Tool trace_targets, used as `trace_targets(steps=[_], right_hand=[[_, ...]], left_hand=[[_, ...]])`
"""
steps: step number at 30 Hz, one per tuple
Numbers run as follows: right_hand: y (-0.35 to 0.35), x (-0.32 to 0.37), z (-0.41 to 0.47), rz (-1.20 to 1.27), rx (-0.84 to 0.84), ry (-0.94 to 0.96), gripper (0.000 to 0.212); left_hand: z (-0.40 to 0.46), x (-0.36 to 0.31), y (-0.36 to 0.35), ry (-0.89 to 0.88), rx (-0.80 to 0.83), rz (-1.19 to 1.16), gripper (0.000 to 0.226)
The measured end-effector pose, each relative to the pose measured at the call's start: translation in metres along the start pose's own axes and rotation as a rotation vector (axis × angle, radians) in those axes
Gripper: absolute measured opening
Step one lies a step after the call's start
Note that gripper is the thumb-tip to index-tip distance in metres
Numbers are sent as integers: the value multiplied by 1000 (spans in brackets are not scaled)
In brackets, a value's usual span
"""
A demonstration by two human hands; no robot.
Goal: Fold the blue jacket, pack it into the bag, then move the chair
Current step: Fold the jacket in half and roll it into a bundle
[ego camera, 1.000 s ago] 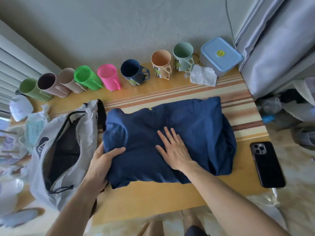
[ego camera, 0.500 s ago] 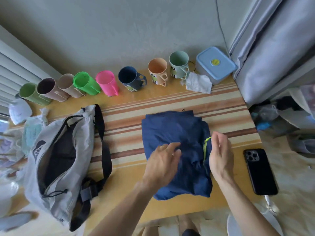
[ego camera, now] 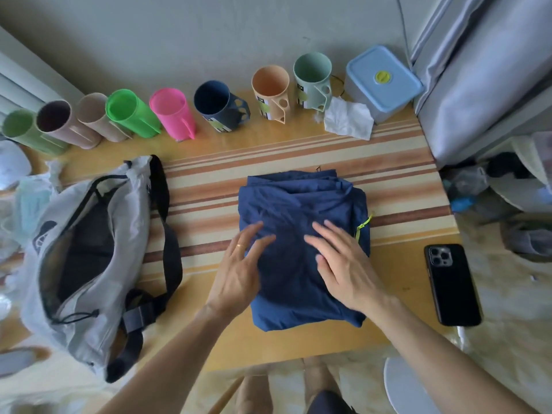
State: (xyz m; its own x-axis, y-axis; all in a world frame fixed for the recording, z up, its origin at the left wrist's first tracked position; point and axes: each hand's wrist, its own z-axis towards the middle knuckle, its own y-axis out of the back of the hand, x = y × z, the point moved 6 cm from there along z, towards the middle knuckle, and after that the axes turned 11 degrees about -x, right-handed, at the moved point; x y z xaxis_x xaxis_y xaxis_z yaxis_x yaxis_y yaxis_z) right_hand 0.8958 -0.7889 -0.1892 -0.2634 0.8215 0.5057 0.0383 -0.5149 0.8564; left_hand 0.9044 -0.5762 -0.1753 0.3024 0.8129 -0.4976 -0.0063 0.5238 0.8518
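Note:
The blue jacket [ego camera: 301, 210] lies folded into a compact rectangle in the middle of the table [ego camera: 298, 345], a yellow-green zipper pull at its right edge. My left hand [ego camera: 242, 270] rests flat on its left edge, fingers spread, a ring on one finger. My right hand [ego camera: 343, 264] lies flat on its right half, fingers apart. Neither hand grips the cloth. The grey bag [ego camera: 86, 258] with a black strap lies at the left, its zipper mouth gaping and its dark inside showing. A rounded white edge [ego camera: 400, 383] at the bottom right may be the chair.
A row of several coloured cups [ego camera: 173, 115] lines the wall side. A light blue lidded box [ego camera: 383, 82] and a crumpled tissue [ego camera: 348, 121] sit at the back right. A black phone [ego camera: 451, 283] lies right of the jacket. Clutter fills the left edge and the floor at right.
The jacket went from a wide spread to a narrow folded rectangle. My left hand let go of its left edge, and both hands now lie flat on top.

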Motion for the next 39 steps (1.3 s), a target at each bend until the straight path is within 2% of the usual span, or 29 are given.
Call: trace_targets(steps=[2, 4, 5, 8, 10, 12, 14, 15, 17, 18, 20, 22, 24, 26, 28, 30, 32, 33, 36, 38, 39], right_hand=[[8, 4, -22, 14, 15, 97, 54], [2, -4, -35, -43, 155, 139, 65], [-2, -10, -38, -60, 242, 125, 71], [-7, -18, -34, -41, 421, 60, 75], [-2, -17, -22, -6, 471, 21, 64], [7, -15, -7, 91, 567, -115, 57], [22, -13, 7, 440, 654, -383, 71], [31, -11, 13, 680, 659, -527, 69], [46, -13, 27, 989, 605, -710, 76], [51, -14, 34, 1004, 587, -725, 80], [46, -21, 49, 767, 499, -702, 66], [36, -42, 69, 420, 215, -733, 54], [27, -52, 85, 162, -9, -750, 52], [24, -50, 94, -86, -160, -734, 55], [25, -40, 100, -326, -297, -591, 55], [20, -10, 103, -356, -414, -328, 37], [-3, 20, 98, -211, -336, -76, 13], [-18, 26, 93, -158, -228, -44, 9], [-34, 27, 92, -22, 58, -218, 33], [-29, 28, 102, 80, 247, -328, 36], [-23, 26, 106, 236, 312, -454, 40]], left_hand=[[-20, 6, 3, -231, 173, 80, 81], [-40, 16, -6, -388, 426, 230, 93], [-45, 21, -11, -425, 502, 270, 97], [-42, 23, -24, -433, 508, 269, 89], [-32, 23, -29, -337, 420, 184, 65], [-19, 16, -22, -133, 312, -34, 46], [-1, 13, -5, 216, 222, -300, 28], [9, 16, 1, 403, 202, -371, 19], [27, 29, 6, 728, 182, -410, 32], [34, 36, 6, 854, 172, -418, 42], [47, 49, 2, 1040, 124, -421, 61], [56, 56, -6, 1134, 81, -340, 67], [58, 57, -8, 1210, 21, -161, 73], [56, 55, -4, 1270, -55, -6, 88], [50, 54, -5, 1330, -56, -27, 95], [45, 61, -10, 1378, -5, -152, 92], [43, 66, -7, 1397, 11, -269, 79], [43, 68, -3, 1391, -13, -326, 67], [48, 57, 9, 1317, -109, -461, 37], [57, 40, 17, 1189, -150, -524, 25], [61, 31, 18, 1121, -145, -554, 22]])
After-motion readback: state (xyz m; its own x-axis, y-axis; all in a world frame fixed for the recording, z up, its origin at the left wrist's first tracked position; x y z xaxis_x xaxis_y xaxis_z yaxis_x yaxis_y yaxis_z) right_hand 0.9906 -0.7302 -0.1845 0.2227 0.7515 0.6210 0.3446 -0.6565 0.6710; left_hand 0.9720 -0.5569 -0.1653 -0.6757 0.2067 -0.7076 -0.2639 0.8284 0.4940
